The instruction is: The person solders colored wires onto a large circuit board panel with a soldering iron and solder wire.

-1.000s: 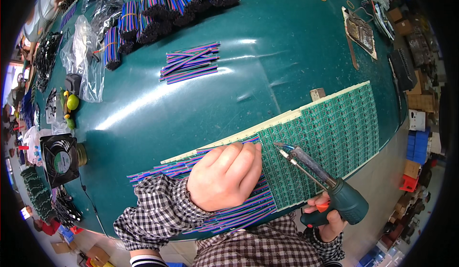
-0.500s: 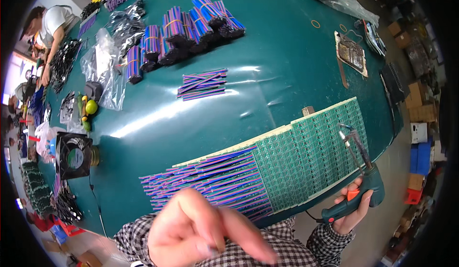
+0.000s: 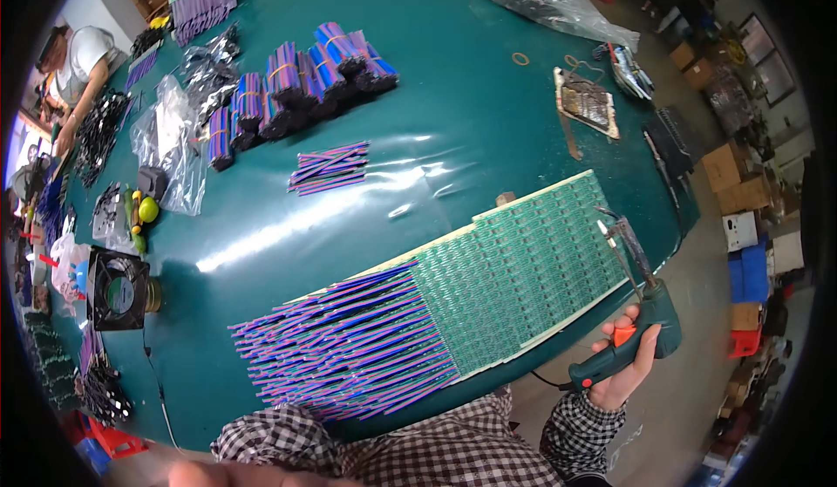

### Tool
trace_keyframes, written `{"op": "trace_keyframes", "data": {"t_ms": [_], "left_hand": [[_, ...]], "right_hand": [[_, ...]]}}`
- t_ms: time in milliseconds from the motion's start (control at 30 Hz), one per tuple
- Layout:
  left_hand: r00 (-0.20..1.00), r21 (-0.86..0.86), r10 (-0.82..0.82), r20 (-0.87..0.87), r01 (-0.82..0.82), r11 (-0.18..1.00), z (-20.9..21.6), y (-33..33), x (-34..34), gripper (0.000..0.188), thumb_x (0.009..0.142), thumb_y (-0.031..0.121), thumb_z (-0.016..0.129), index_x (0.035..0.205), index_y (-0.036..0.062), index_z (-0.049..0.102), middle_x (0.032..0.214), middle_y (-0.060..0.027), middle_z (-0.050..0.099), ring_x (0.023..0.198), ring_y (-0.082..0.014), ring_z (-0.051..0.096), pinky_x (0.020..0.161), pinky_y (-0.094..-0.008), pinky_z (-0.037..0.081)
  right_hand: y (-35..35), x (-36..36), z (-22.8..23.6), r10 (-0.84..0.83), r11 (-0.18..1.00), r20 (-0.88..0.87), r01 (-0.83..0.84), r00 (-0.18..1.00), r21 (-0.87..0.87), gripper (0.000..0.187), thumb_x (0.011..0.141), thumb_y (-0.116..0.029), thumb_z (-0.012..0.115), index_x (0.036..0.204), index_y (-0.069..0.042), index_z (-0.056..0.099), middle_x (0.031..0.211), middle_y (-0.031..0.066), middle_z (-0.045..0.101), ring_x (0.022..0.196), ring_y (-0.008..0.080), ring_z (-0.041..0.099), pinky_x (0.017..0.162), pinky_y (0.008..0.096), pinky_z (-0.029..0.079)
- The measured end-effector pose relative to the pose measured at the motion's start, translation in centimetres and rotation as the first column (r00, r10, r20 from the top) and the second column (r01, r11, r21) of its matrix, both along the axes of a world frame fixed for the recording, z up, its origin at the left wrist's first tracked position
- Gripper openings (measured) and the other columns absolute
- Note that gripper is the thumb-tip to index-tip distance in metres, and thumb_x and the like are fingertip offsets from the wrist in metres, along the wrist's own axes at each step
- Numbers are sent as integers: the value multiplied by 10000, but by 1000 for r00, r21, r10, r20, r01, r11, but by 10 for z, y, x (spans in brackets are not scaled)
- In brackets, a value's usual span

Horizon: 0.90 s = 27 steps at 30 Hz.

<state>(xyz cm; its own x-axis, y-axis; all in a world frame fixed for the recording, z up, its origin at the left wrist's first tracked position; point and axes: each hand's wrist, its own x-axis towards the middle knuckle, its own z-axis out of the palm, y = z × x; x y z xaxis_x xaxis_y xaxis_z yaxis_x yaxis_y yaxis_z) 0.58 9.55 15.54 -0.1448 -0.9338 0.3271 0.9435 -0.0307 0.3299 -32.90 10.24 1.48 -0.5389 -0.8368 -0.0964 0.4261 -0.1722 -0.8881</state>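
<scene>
- Your right hand [image 3: 621, 384] is closed round the handle of the iron [image 3: 660, 317], at the near right, with its fingers around the orange trigger [image 3: 624, 336].
- Your left hand [image 3: 261, 476] shows only as a blurred strip at the near edge, in front of your left sleeve [image 3: 279, 443]; whether it is wide, narrow or holding something, I cannot tell.
- The boards [image 3: 514, 252] lie flat on the table [image 3: 453, 95] as one green panel, far and left of your right hand, far and right of your left. Their long axis slants from near left to far right.
- The wires [image 3: 349, 339] lie side by side at the left, roughly along that same axis, right ends meeting the uncovered rows, left ends fanned out.
- The iron's tip points far and a little left, at the boards' right edge, well apart from the wires; I cannot tell if it touches.
- Your right hand is nearer the boards' right end, your left nearer the wires.
- Farther off lie a loose pile [image 3: 331, 169] and banded bundles [image 3: 283, 77]; a fan [image 3: 118, 293] stands left.
</scene>
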Motion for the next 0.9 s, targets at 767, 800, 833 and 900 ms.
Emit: {"op": "trace_keyframes", "data": {"t_ms": [767,800,833,900], "left_hand": [[204,-146,-833,514,978,149,-70,-97,-117,110,994,60,649,1060,84,563,951,-145,729,697,-215,591,620,-324,477],[196,-139,-816,544,980,142,-72,-97,-120,110,993,58,650,1058,84,566,953,-145,729,697,-215,591,618,-323,477],[194,-134,-795,575,981,143,-75,-99,-124,111,991,55,652,1057,83,568,955,-145,728,698,-214,591,617,-322,476],[202,-129,-749,631,979,155,-79,-103,-128,111,987,51,656,1054,82,573,960,-146,728,699,-212,591,615,-320,475]], "right_hand": [[23,-3,6,-163,961,423,240,891,-137,459,926,-473,756,1083,-53,661,906,30,689,853,156,733,603,287,605],[26,0,7,-160,960,425,241,891,-143,453,924,-475,758,1075,-58,661,896,25,687,845,152,734,598,286,603],[26,2,8,-151,960,426,235,892,-151,448,922,-477,760,1066,-64,661,885,19,684,837,149,734,592,285,601],[24,7,8,-159,962,430,238,889,-136,415,920,-485,760,1039,-100,662,877,-11,683,783,124,723,572,266,583]]}}
